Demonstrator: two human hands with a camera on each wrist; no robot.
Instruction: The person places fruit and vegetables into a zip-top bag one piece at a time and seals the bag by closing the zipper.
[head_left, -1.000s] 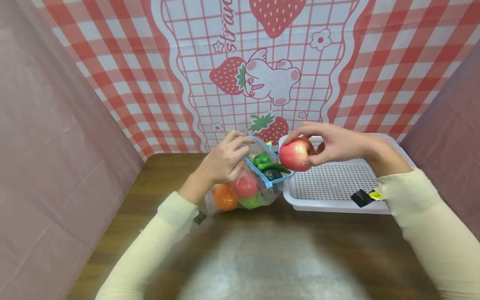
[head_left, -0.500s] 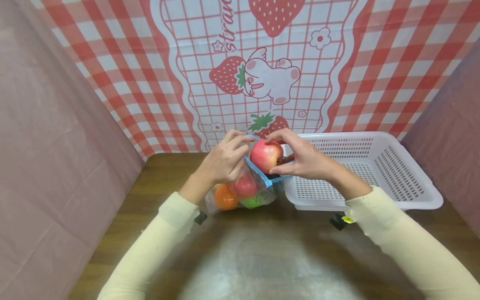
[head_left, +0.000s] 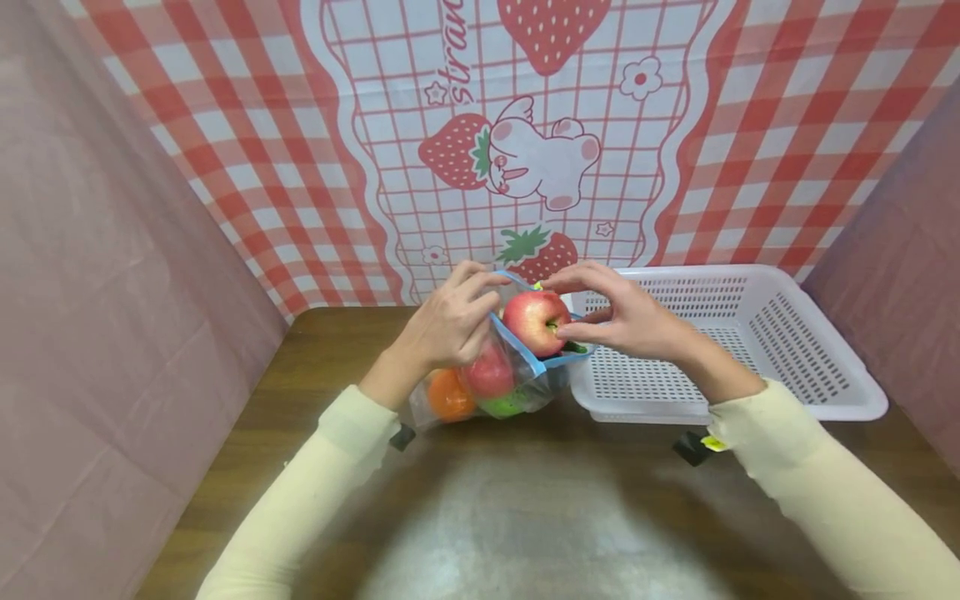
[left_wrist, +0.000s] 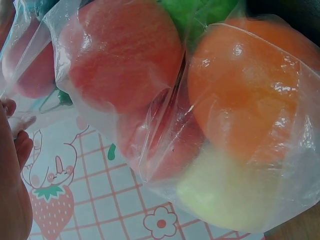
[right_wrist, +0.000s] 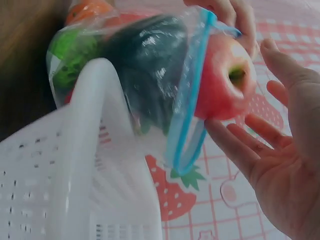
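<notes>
A clear zip bag [head_left: 536,388] with a blue rim leans on the table, mouth facing right. Through its plastic show an orange [left_wrist: 245,90], red apples, a bright green item [right_wrist: 75,57] and a dark, glossy vegetable [right_wrist: 150,65]. My left hand [head_left: 453,317] grips the rim on its left side. In the bag's mouth sits a red apple [head_left: 534,321], stem end outward. My right hand [head_left: 630,317] is just right of this apple, fingers spread, a fingertip at its edge in the right wrist view.
A white perforated basket [head_left: 810,350] stands to the right, its left end beside the bag. Behind hangs a red-checked cloth [head_left: 247,125] with strawberry prints. Pink cloth walls [head_left: 97,292] flank the wooden table [head_left: 495,508].
My right hand has carried the apple left from above the basket into the bag's mouth. Its fingers have since loosened and drawn slightly right. My left hand has stayed on the rim.
</notes>
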